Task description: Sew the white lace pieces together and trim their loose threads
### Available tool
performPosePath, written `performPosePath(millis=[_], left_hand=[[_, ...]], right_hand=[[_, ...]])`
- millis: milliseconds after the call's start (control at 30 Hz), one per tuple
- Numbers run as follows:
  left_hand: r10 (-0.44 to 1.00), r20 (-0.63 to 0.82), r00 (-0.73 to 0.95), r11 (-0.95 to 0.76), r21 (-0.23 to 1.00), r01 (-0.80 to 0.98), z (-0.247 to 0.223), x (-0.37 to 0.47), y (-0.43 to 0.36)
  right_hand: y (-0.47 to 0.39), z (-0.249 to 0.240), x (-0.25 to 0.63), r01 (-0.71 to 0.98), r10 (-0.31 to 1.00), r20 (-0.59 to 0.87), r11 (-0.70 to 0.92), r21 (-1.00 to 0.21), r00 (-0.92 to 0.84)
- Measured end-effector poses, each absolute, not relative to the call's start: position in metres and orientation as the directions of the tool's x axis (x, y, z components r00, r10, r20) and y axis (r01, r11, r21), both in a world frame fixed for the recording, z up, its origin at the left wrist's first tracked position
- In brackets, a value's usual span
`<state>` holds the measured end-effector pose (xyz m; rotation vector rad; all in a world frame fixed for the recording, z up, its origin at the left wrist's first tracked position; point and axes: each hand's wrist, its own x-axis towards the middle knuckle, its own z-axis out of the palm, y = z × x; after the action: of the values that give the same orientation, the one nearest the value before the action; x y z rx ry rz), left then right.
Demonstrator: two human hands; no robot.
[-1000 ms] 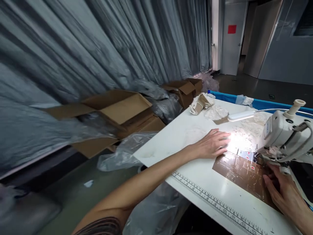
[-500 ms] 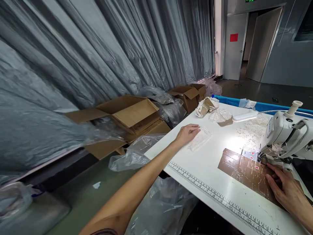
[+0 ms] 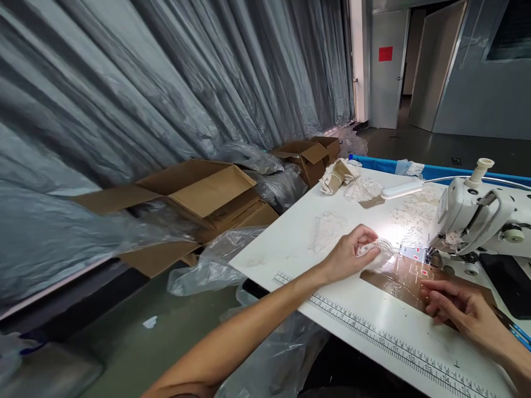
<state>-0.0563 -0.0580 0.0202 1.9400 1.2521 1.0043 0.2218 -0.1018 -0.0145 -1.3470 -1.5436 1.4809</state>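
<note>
My left hand [image 3: 352, 251] pinches a small piece of white lace [image 3: 385, 250] between thumb and fingers, close to the left of the sewing machine [image 3: 467, 213]. More thin white lace [image 3: 326, 232] lies flat on the white table behind that hand. My right hand [image 3: 456, 304] hovers over or rests lightly on the brown plate [image 3: 398, 284] in front of the machine's needle area. Its fingers are loosely bent and apart, with nothing visible in them. The machine's lamp lights the spot between both hands.
On the far table side lie a tied lace bundle [image 3: 338, 176], a white bar-shaped object [image 3: 402, 189] and lace scraps [image 3: 418, 213]. A blue-handled tool [image 3: 518, 334] is beside my right wrist. Cardboard boxes [image 3: 207, 190] and plastic bags stand left. A printed ruler [image 3: 373, 331] runs along the front edge.
My left hand has moved right, carrying a lace piece from the table toward the machine. My right hand has drawn back from the needle area. The view has shifted slightly right.
</note>
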Motion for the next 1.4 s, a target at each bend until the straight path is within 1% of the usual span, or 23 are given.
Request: performPosePath(millis=[67, 133, 200, 267, 400, 567, 600, 700, 767, 800, 833, 867, 900, 933, 967, 1000, 1033, 1067, 1100, 1167, 1233, 1267, 1400], left_hand=[[0.913, 0.232, 0.335, -0.367, 0.827, 0.426, 0.024, -0.033, -0.068], [0.876, 0.236, 0.42, -0.402, 0.838, 0.369, 0.028, -0.016, -0.077], [0.832, 0.222, 0.508, -0.412, 0.861, 0.298, 0.029, -0.003, -0.086], [0.821, 0.18, 0.541, -0.372, 0.888, 0.269, 0.028, 0.006, -0.094], [0.845, 0.071, 0.53, -0.233, 0.941, 0.244, 0.021, 0.016, -0.103], [0.855, -0.024, 0.518, -0.093, 0.976, 0.198, 0.018, 0.014, -0.1], [0.862, -0.029, 0.506, -0.08, 0.978, 0.192, 0.018, 0.012, -0.099], [0.887, 0.0, 0.461, -0.083, 0.984, 0.159, 0.021, 0.005, -0.092], [0.899, 0.043, 0.435, -0.14, 0.971, 0.192, 0.024, -0.002, -0.086], [0.9, 0.073, 0.43, -0.198, 0.946, 0.255, 0.026, -0.008, -0.082], [0.898, 0.107, 0.426, -0.274, 0.894, 0.353, 0.027, -0.016, -0.077], [0.895, 0.144, 0.423, -0.357, 0.801, 0.481, 0.028, -0.027, -0.071], [0.882, 0.17, 0.439, -0.429, 0.674, 0.601, 0.029, -0.04, -0.065], [0.886, 0.186, 0.425, -0.455, 0.527, 0.718, 0.029, -0.056, -0.058], [0.901, 0.194, 0.389, -0.435, 0.385, 0.814, 0.029, -0.074, -0.05], [0.92, 0.203, 0.336, -0.384, 0.29, 0.877, 0.028, -0.093, -0.044], [0.933, 0.205, 0.294, -0.341, 0.253, 0.905, 0.026, -0.112, -0.038], [0.943, 0.189, 0.274, -0.318, 0.275, 0.907, 0.024, -0.129, -0.033], [0.949, 0.167, 0.266, -0.309, 0.344, 0.887, 0.021, -0.144, -0.029], [0.972, 0.162, 0.17, -0.233, 0.567, 0.79, 0.012, -0.163, -0.025], [0.985, 0.162, 0.059, -0.158, 0.706, 0.69, 0.003, -0.168, -0.023], [0.987, 0.161, 0.021, -0.135, 0.741, 0.657, 0.0, -0.168, -0.022], [0.985, 0.165, -0.06, -0.099, 0.805, 0.585, 0.005, -0.164, -0.015]], right_hand=[[-0.104, -0.014, 0.218, 0.179, 0.902, -0.234, -0.179, -0.967, -0.362], [-0.107, -0.011, 0.216, 0.121, 0.879, -0.226, -0.192, -0.974, -0.421], [-0.11, -0.005, 0.216, 0.104, 0.849, -0.222, -0.196, -0.975, -0.479], [-0.114, 0.001, 0.216, 0.116, 0.846, -0.226, -0.194, -0.974, -0.483], [-0.117, 0.011, 0.215, 0.16, 0.882, -0.241, -0.191, -0.968, -0.405], [-0.106, 0.018, 0.214, 0.236, 0.841, -0.219, -0.112, -0.965, -0.495], [-0.105, 0.018, 0.213, 0.233, 0.836, -0.229, -0.125, -0.964, -0.499], [-0.107, 0.015, 0.215, 0.208, 0.82, -0.31, -0.237, -0.949, -0.481], [-0.109, 0.011, 0.216, 0.222, 0.838, -0.343, -0.27, -0.937, -0.426], [-0.11, 0.008, 0.217, 0.251, 0.862, -0.338, -0.256, -0.933, -0.378], [-0.109, 0.006, 0.218, 0.295, 0.894, -0.315, -0.221, -0.93, -0.32], [-0.108, 0.003, 0.22, 0.352, 0.925, -0.275, -0.173, -0.92, -0.262], [-0.106, 0.0, 0.221, 0.418, 0.951, -0.222, -0.115, -0.901, -0.216], [-0.103, -0.002, 0.223, 0.482, 0.967, -0.167, -0.056, -0.875, -0.192], [-0.101, -0.005, 0.224, 0.533, 0.974, -0.12, 0.0, -0.846, -0.191], [-0.099, -0.007, 0.226, 0.57, 0.974, -0.089, 0.047, -0.82, -0.208], [-0.097, -0.008, 0.227, 0.593, 0.97, -0.074, 0.082, -0.801, -0.233], [-0.096, -0.01, 0.228, 0.606, 0.964, -0.069, 0.104, -0.788, -0.256], [-0.095, -0.011, 0.229, 0.613, 0.96, -0.07, 0.116, -0.782, -0.271], [-0.095, -0.014, 0.23, 0.617, 0.958, -0.064, 0.128, -0.776, -0.279], [-0.096, -0.018, 0.231, 0.607, 0.959, -0.054, 0.133, -0.784, -0.28], [-0.096, -0.019, 0.23, 0.6, 0.96, -0.051, 0.129, -0.789, -0.274], [-0.095, -0.018, 0.228, 0.573, 0.966, -0.059, 0.1, -0.814, -0.252]])
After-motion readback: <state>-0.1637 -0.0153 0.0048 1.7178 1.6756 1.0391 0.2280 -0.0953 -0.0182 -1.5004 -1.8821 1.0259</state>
